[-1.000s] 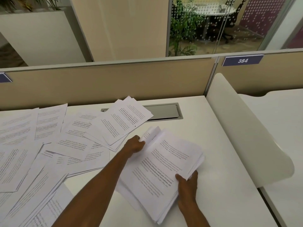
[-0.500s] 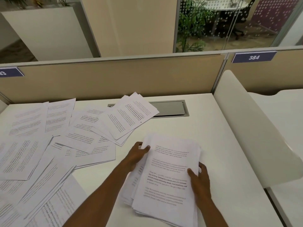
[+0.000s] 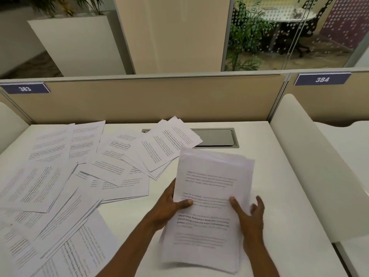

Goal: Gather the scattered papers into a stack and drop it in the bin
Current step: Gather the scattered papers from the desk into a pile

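While the stack stands in front of us, tilted and lifted off the white desk at its far end, our left hand grips its left edge, thumb curled over the top sheet and the other fingers hidden behind the paper. Our right hand is at the stack's right edge with the thumb lying on the top sheet and the fingers spread beside it; motion blur there keeps us from telling whether those fingers touch the paper, though they seem to be loose rather than clamped. The stack's near edge is smeared too, so its lower lines of print cannot be read. To the left, the loose papers lie overlapped on the desk (several run out of the picture at the left and bottom edges), and one fan of sheets covers the left end of the grey cable hatch. Behind the desk stands a beige partition bearing labels 383 and 384.
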`<state>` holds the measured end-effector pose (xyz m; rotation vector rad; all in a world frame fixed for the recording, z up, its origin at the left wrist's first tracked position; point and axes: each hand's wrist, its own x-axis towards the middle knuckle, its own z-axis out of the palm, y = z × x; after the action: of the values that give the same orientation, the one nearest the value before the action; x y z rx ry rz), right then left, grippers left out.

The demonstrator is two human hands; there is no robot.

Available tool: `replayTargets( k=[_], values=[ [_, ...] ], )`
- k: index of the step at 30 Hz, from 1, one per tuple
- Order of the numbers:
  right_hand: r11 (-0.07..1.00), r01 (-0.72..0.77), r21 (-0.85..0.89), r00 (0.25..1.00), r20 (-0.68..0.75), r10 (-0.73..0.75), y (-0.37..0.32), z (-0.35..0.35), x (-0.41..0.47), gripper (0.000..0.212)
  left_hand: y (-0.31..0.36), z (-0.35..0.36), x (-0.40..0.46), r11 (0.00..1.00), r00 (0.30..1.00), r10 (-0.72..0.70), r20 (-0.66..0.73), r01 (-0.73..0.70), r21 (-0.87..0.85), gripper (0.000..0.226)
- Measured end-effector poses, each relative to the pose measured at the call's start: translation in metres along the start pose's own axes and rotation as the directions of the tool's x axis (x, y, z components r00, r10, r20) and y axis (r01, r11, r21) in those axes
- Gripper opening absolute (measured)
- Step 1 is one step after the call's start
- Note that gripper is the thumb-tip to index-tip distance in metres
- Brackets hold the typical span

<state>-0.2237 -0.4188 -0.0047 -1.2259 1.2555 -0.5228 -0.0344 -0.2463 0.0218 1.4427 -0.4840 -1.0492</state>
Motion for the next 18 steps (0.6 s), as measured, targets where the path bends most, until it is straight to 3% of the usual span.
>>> replayTargets(
  k=[2, 3, 6, 9, 15, 18],
  values=[
    [0.972, -0.031, 0.231, 0.972, 0.234, -0.025, -0.017, -0.011, -0.001, 0.096, 0.01, -0.001, -0.011, 0.998, 0.999, 0.047, 0.003, -0.047, -0.034, 0.062],
    [0.966, 0.006, 0.26, 0.951, 0.297, -0.086, -0.024, -0.013, -0.004, 0.088, 0.014, 0.0, -0.015, 0.997, 0.997, 0.071, -0.009, -0.071, -0.04, 0.06],
    [0.941, 0.237, 0.242, 0.933, 0.214, -0.29, -0.049, -0.008, -0.022, 0.071, 0.03, 0.003, -0.023, 0.989, 0.985, 0.138, -0.101, -0.143, -0.042, 0.06],
    [0.87, 0.44, 0.222, 0.87, 0.136, -0.475, -0.065, -0.001, -0.036, 0.06, 0.046, 0.001, -0.031, 0.971, 0.96, 0.214, -0.183, -0.229, -0.063, 0.06],
    [0.773, 0.61, 0.176, 0.767, 0.115, -0.631, -0.062, -0.004, -0.043, 0.067, 0.048, -0.011, -0.053, 0.946, 0.916, 0.325, -0.233, -0.314, 0.085, 0.079],
    [0.793, 0.588, 0.16, 0.779, 0.15, -0.609, -0.049, -0.007, -0.042, 0.071, 0.034, -0.008, -0.059, 0.935, 0.9, 0.355, -0.253, -0.338, 0.108, 0.08]
  ],
)
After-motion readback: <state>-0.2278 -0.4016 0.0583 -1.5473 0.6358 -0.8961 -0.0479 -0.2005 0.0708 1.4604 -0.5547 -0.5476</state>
